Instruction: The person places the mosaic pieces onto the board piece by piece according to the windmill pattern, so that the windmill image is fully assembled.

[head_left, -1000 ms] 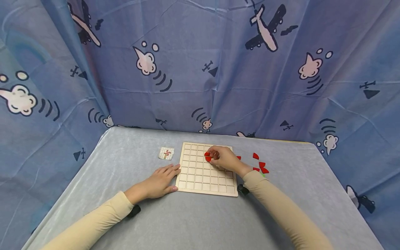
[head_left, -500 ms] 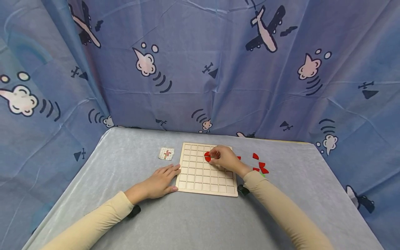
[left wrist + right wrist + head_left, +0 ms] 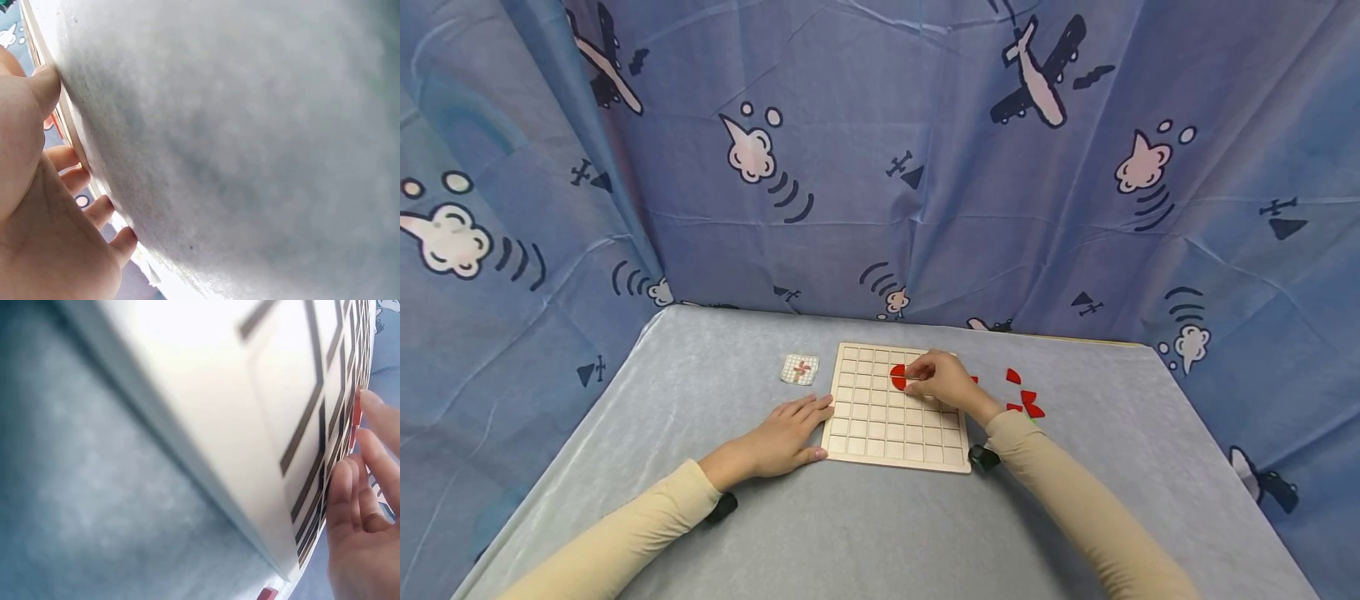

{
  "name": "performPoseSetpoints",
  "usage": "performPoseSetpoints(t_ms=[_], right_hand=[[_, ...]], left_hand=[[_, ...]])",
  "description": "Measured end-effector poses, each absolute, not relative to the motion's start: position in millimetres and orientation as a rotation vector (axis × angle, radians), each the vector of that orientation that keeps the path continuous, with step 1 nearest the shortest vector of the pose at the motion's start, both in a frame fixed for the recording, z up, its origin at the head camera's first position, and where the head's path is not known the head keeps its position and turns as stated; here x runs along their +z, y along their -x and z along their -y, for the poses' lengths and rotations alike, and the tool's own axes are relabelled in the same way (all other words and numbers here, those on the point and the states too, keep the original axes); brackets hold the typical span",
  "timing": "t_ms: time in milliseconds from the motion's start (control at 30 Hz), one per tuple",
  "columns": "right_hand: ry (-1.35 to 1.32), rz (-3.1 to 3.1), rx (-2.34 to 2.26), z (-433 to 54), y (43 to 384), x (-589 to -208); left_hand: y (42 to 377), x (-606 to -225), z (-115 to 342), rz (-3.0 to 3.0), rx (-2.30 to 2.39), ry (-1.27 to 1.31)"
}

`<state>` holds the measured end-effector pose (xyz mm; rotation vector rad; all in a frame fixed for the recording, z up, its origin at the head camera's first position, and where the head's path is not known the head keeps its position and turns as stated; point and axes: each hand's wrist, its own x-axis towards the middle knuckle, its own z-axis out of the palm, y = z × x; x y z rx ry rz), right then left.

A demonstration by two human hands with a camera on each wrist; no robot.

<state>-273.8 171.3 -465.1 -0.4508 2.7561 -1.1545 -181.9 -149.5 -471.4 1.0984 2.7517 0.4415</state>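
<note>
A pale wooden grid board [image 3: 865,450] lies on the grey cloth. In its upper middle, red quarter-round pieces [image 3: 898,382] sit together, forming most of a disc. My right hand [image 3: 942,377] hovers just right of them, thumb and forefinger parted with nothing between. In the right wrist view its fingertips [image 3: 369,400] are right beside a red piece [image 3: 357,415]. My left hand [image 3: 784,437] rests flat at the board's left edge, fingertips and thumb touching it. The left wrist view shows the fingers [image 3: 75,178] spread along that edge.
Several loose red pieces [image 3: 1028,397] lie right of the board, a green one [image 3: 1033,420] partly behind the right sleeve. A small pattern card [image 3: 799,369] lies left of the board. A blue printed curtain [image 3: 850,167] hangs behind the table.
My right hand's fingers have drawn slightly right, away from the red pieces, showing more of them. The left hand and the board stay in place.
</note>
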Motion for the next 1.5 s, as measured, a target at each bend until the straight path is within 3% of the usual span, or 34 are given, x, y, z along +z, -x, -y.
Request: performPoseSetpoints(t_ms=[1000,1500], right_hand=[[0.416,-2.736,-1.177,-164,268,-460],[0.426,-2.681,-1.049,-229,273,-432]], left_hand=[[181,-475,152,-2.758,0.463,-1.111],[188,-467,149,-2.759,0.422,-1.131]])
